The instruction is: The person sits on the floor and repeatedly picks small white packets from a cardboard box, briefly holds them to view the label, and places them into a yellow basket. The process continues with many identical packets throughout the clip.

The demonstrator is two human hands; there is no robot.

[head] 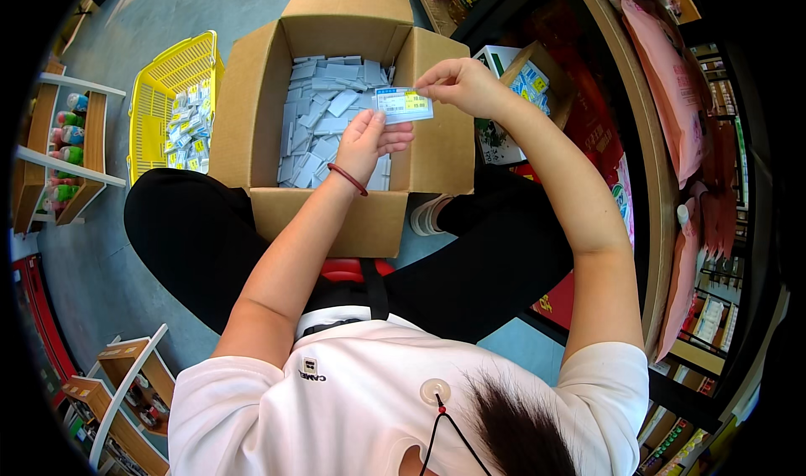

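Observation:
My left hand (371, 139) holds a plastic price tag holder (412, 116) between thumb and fingers, above an open cardboard box (327, 218). A printed price label (397, 101) with a yellow patch lies over the holder's face. At the label's right end, my right hand (456, 85) pinches with thumb and forefinger. Many pale, blank-looking plastic holders (330, 126) fill the box below. To the left, a yellow plastic basket (148, 130) carries a heap of labelled tags (189, 126). More labels (532, 85) sit in a small open box (560, 85) at the right.
A white carton (500, 142) stands under the small box. Along the right runs a wooden shelf edge (661, 224) with pink bags (667, 117). Wooden racks (94, 142) holding bottles are at the left. My legs flank the large box, with a shoe (428, 215) near its corner.

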